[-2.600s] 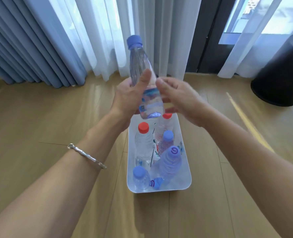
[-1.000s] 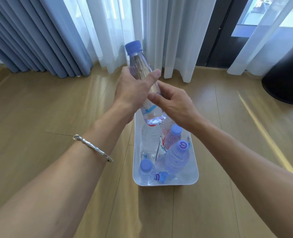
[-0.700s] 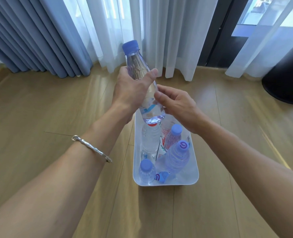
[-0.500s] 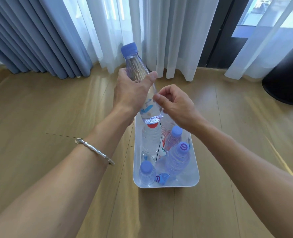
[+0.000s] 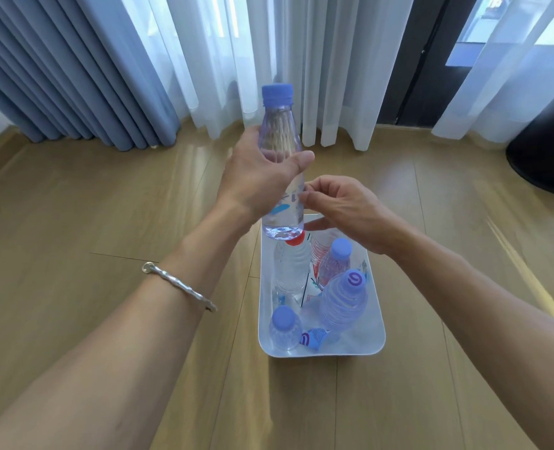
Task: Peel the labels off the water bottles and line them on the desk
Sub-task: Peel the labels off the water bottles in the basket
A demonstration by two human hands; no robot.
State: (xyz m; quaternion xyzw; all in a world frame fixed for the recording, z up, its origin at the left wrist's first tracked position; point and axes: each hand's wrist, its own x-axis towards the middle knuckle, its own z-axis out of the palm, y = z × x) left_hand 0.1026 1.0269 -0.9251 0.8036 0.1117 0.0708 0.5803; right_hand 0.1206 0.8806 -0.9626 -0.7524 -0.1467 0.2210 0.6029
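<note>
My left hand point(image 5: 259, 177) grips a clear water bottle point(image 5: 280, 138) with a blue cap around its middle, holding it upright above the far end of a white tub point(image 5: 378, 332). A clear label with blue print point(image 5: 285, 206) wraps the bottle's lower part. My right hand point(image 5: 344, 209) has thumb and fingertips pinched at the label's right edge. Inside the tub stand several more bottles, among them a red-capped one point(image 5: 290, 271) and a ribbed one with a purple-marked cap point(image 5: 345, 300).
The tub sits on a light wooden floor point(image 5: 90, 222). Blue curtains point(image 5: 58, 69) and white sheers point(image 5: 269, 50) hang at the back. A black round bin point(image 5: 545, 154) stands at the far right. A silver bracelet point(image 5: 178, 285) is on my left wrist.
The bottle has been tipped from a leftward lean to nearly upright. My right hand's fingers have curled in and pinched at the label's edge.
</note>
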